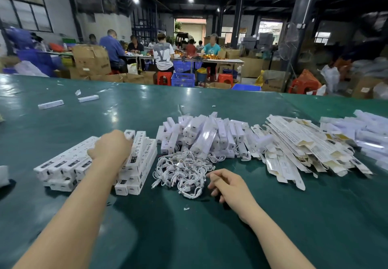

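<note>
My left hand point(110, 148) lies on top of a stack of packed long white boxes point(63, 163) at the left, fingers curled round one box on the pile. My right hand point(225, 183) hovers just right of a tangle of white cables point(180, 171), fingers loosely curled, holding nothing that shows. Behind the cables lies a heap of white bar-shaped devices point(201, 136). To the right spreads a pile of flat unfolded cartons point(298, 149).
The green table point(189, 237) runs wide in front of me. Two loose white boxes point(88, 98) lie far left. More white packaging point(365, 130) sits at the right edge. Beyond the table, people sit working among cardboard boxes, blue crates and red stools.
</note>
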### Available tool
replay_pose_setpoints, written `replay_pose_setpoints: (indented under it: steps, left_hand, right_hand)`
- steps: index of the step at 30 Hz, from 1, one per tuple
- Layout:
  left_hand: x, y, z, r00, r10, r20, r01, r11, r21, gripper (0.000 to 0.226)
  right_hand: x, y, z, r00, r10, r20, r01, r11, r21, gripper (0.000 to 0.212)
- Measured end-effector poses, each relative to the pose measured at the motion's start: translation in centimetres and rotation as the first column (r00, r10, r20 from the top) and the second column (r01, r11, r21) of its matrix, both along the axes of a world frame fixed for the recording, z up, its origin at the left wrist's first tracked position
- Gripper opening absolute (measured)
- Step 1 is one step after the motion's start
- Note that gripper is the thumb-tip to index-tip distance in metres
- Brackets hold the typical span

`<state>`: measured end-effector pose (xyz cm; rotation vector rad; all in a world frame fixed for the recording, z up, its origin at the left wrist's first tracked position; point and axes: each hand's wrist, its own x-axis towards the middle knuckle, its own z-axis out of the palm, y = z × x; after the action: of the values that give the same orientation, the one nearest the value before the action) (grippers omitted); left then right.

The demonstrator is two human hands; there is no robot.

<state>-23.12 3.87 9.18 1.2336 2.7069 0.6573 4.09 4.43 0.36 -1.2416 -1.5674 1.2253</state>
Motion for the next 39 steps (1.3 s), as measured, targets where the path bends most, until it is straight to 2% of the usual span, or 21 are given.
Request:
replay_pose_setpoints:
  steps: [2,4,7,10,14,17,19,21,23,26,28,31,34,37,39]
  left_hand:
    - [0.3,0.2,-0.3,0.999,-0.027,-0.019,0.026,0.998,-0.063,0.031]
    - [1.0,0.4,-0.3,0.994,-0.038,-0.100,0.033,0.998,-0.056,0.032]
    - [3.4,0.6,0.1,0.977,-0.117,-0.180,0.129,0.990,0.056,0.035]
    - [7.2,0.8,0.2,0.932,-0.301,-0.203,0.338,0.923,0.181,0.038]
    - [13.5,1.1,-1.1,0.807,-0.590,-0.038,0.564,0.749,0.348,0.032]
    - [18.1,1.2,-3.3,0.684,-0.721,0.111,0.596,0.641,0.483,0.028]
    - [20.6,1.0,-5.0,0.617,-0.768,0.171,0.587,0.593,0.551,0.029]
    - [22.8,0.9,-6.6,0.567,-0.793,0.224,0.547,0.565,0.617,0.031]
    - [24.2,0.7,-7.6,0.516,-0.815,0.264,0.504,0.538,0.676,0.032]
    - [24.6,0.6,-8.6,0.471,-0.847,0.246,0.485,0.482,0.730,0.038]
    - [24.1,0.7,-9.2,0.447,-0.845,0.294,0.455,0.498,0.738,0.036]
    - [23.4,0.6,-9.4,0.421,-0.808,0.413,0.360,0.566,0.741,0.027]
    - [23.2,0.5,-9.4,0.391,-0.796,0.462,0.320,0.588,0.743,0.023]
    - [23.0,0.7,-9.6,0.382,-0.789,0.481,0.304,0.599,0.741,0.024]
    - [22.9,0.8,-9.7,0.366,-0.780,0.508,0.296,0.615,0.731,0.025]
  right_hand:
    - [0.2,0.1,0.0,1.000,0.000,-0.002,0.000,1.000,0.007,0.016]
    - [0.3,0.1,0.0,1.000,0.002,-0.018,-0.002,1.000,0.009,0.017]
    - [0.3,0.3,0.0,0.999,0.002,-0.040,-0.003,1.000,-0.007,0.017]
    - [0.3,0.5,0.3,0.998,0.001,-0.068,-0.003,0.999,-0.036,0.016]
    - [0.9,0.8,1.1,0.990,-0.071,-0.120,0.068,0.997,-0.034,0.015]
    - [3.1,1.6,1.4,0.962,-0.255,0.099,0.233,0.953,0.191,0.015]
    - [5.1,2.3,1.6,0.904,-0.387,0.181,0.317,0.892,0.321,0.017]
    - [7.2,3.0,1.7,0.816,-0.515,0.263,0.405,0.833,0.376,0.020]
    - [9.3,3.6,1.9,0.685,-0.619,0.385,0.468,0.778,0.418,0.025]
    - [11.9,4.8,2.3,0.482,-0.678,0.555,0.409,0.734,0.542,0.034]
    - [13.0,6.1,2.7,0.403,-0.675,0.618,0.358,0.738,0.572,0.041]
    - [14.2,8.2,3.6,0.343,-0.677,0.651,0.350,0.735,0.581,0.046]
    - [15.5,10.1,4.9,0.282,-0.574,0.769,0.337,0.809,0.481,0.047]
    - [16.7,11.1,5.4,0.116,-0.399,0.910,0.259,0.896,0.360,0.050]
    - [17.1,11.2,5.1,-0.012,-0.340,0.940,0.187,0.923,0.336,0.049]
